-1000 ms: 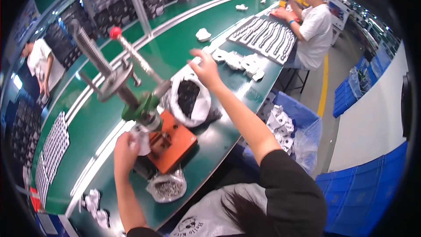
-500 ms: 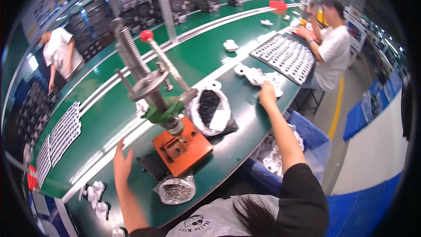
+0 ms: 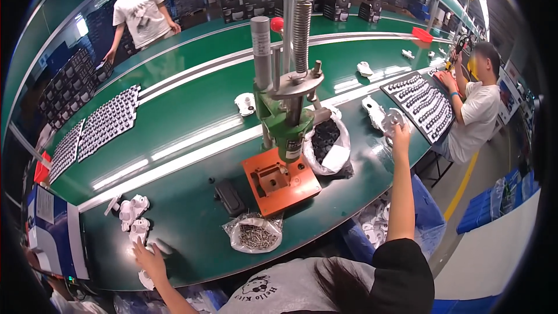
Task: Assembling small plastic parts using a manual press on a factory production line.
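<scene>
Just beside a cluster of white parts, my left hand is resting spread wide; well to its right, my right hand is holding a pale, blurred part.

Past the left hand's fingertips the cluster is lying, though I cannot tell whether they are touching it. Rightward from that hand, a black block is lying near an open bag of metal screws, and a green press is standing over its orange base. Left of the right hand, a bag of black pieces is sitting open; just right of it, a loaded tray is lying.
</scene>
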A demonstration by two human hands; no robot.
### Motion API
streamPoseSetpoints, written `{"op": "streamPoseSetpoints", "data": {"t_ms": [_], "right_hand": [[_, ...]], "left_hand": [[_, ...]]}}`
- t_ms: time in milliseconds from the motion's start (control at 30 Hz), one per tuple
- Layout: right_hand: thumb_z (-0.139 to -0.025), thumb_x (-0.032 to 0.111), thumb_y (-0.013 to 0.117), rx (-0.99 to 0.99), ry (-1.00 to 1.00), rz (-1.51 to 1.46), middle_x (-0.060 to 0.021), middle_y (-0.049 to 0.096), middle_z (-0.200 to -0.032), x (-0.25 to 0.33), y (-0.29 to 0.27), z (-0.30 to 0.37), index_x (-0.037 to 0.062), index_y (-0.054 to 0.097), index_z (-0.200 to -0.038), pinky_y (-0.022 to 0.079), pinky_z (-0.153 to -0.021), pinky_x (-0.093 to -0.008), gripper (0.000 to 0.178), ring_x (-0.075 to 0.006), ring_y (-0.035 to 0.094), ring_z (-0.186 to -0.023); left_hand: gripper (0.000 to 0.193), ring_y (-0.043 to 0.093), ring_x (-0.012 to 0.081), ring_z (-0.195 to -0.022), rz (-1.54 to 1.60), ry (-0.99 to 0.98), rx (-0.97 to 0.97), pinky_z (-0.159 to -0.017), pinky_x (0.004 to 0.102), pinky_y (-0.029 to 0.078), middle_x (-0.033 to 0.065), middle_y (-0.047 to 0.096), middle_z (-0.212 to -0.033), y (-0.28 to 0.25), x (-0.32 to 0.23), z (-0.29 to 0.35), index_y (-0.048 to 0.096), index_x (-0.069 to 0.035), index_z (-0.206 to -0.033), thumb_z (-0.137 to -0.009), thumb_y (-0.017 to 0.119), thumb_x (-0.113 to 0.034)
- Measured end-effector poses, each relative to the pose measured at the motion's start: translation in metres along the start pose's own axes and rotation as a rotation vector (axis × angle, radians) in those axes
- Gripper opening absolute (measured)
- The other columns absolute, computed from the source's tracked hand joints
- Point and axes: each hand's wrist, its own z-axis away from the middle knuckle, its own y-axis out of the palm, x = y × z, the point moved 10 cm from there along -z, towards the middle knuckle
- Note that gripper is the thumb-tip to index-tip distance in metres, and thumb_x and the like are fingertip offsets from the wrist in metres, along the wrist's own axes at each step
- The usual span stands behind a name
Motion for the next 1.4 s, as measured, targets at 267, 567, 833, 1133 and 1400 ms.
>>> {"op": "streamPoseSetpoints", "data": {"t_ms": [267, 567, 833, 1133, 1400], "right_hand": [[-0.086, 0.035, 0.054, 0.275, 0.207, -0.451, -0.0076, 0.059, -0.086, 0.051, 0.039, 0.094, 0.0019, 0.053, -0.107, 0.043, -0.042, -0.0254, 0.039, -0.0142, 0.060, -0.064], [-0.089, 0.024, 0.049, 0.398, 0.224, -0.784, 0.0013, 0.055, -0.087, 0.108, 0.068, 0.138, 0.0100, 0.050, -0.109, 0.046, -0.056, -0.0222, 0.024, -0.0070, 0.055, -0.070], [-0.091, 0.018, 0.051, 0.787, 0.346, -0.915, -0.0043, 0.062, -0.098, 0.162, 0.112, 0.234, 0.0000, 0.055, -0.116, 0.049, -0.071, -0.0221, 0.031, -0.0096, 0.059, -0.083], [-0.094, 0.022, 0.049, 0.854, 0.270, -0.989, -0.0056, 0.057, -0.106, 0.222, 0.172, 0.331, -0.0008, 0.054, -0.114, 0.044, -0.080, -0.0243, 0.031, -0.0098, 0.054, -0.092], [-0.096, 0.021, 0.042, 0.879, 0.369, -1.023, -0.0074, 0.060, -0.105, 0.205, 0.188, 0.319, -0.0042, 0.053, -0.117, 0.046, -0.082, -0.0255, 0.035, -0.0105, 0.056, -0.095]], "left_hand": [[0.049, 0.035, 0.0415, -0.122, -0.188, -0.204, 0.212, -0.097, 0.0526, 0.031, 0.0207, 0.037, -0.135, 0.008, 0.034, 0.047, 0.039, -0.007, -0.129, -0.091, 0.045, -0.038], [0.035, 0.044, 0.0376, -0.112, 0.349, 0.305, -0.082, -0.095, 0.0457, 0.032, 0.0201, 0.048, -0.120, -0.007, -0.095, 0.051, 0.050, -0.003, -0.116, -0.092, 0.040, -0.027], [0.042, 0.053, 0.0246, -0.099, 1.011, 0.378, 0.272, -0.083, 0.0364, 0.045, 0.0150, 0.051, -0.112, -0.007, -0.174, 0.047, 0.043, 0.000, -0.122, -0.093, 0.041, -0.031], [0.042, 0.052, 0.0178, -0.102, 1.868, 0.599, 0.227, -0.088, 0.0323, 0.043, 0.0098, 0.052, -0.109, -0.110, -0.326, 0.157, 0.044, -0.001, -0.118, -0.095, 0.037, -0.036], [0.027, 0.045, 0.0086, -0.075, 1.692, 0.642, 0.301, -0.068, 0.0238, 0.040, 0.0042, 0.049, -0.084, -0.106, -0.348, 0.137, 0.044, -0.001, -0.101, -0.098, 0.035, -0.027]]}}
